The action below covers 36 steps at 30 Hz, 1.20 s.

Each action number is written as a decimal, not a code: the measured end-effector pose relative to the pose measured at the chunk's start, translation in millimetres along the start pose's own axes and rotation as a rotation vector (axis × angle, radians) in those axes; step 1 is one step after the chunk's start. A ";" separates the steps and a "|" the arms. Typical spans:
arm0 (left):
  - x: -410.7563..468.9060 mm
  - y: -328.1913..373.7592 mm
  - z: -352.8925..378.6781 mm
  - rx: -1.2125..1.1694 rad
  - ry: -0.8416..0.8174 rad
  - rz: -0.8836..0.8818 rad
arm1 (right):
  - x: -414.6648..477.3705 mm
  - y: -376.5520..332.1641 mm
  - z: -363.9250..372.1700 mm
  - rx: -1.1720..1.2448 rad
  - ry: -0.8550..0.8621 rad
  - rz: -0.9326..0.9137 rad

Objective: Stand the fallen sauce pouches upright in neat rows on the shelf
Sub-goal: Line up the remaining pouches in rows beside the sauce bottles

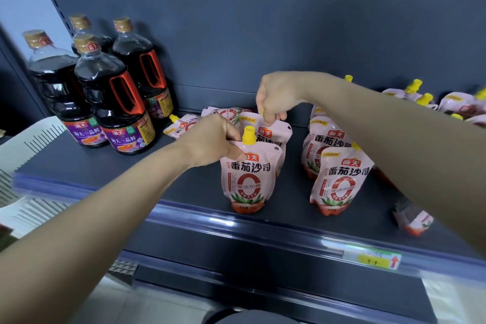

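Note:
Pink tomato-sauce pouches with yellow caps are on a dark shelf [79, 166]. My left hand [213, 139] pinches the top corner of the front upright pouch [248, 179]. Behind it stands a second pouch [271, 133], gripped at its cap by my right hand [276, 97]. Two more upright pouches [339, 181] stand in a row to the right. Fallen pouches [181, 126] lie behind my left hand, and several more [460, 105] lie at the back right. One fallen pouch [413, 218] rests near the front edge under my right forearm.
Several large dark soy-sauce bottles [113, 102] with red handles stand at the shelf's left. A white plastic crate [23, 144] sits left of the shelf. A yellow price tag [373, 260] is on the shelf's front rail.

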<state>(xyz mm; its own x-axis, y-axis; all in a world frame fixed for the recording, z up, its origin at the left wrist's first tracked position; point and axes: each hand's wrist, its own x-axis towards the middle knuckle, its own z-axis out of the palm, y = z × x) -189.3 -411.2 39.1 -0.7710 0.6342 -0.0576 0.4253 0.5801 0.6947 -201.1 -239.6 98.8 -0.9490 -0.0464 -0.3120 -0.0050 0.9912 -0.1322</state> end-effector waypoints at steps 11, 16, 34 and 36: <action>-7.6 -0.1 6.6 0.001 0.000 -0.016 | -5.9 2.5 2.4 -0.012 -0.044 -0.026; -8.8 2.0 9.7 0.005 0.045 -0.006 | -8.5 0.6 0.4 -0.007 -0.049 -0.061; -18.4 11.8 11.3 -0.097 -0.001 -0.057 | -16.7 6.1 -12.8 0.013 -0.109 -0.080; -24.2 13.5 3.3 -0.109 -0.040 -0.048 | -19.7 7.4 -18.6 -0.005 -0.117 -0.080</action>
<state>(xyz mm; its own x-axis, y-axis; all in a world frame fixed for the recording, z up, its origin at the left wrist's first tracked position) -163.3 -417.0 47.5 -0.7685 0.6285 -0.1195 0.3328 0.5522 0.7644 -188.3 -229.0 121.4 -0.9024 -0.1391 -0.4079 -0.0812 0.9844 -0.1560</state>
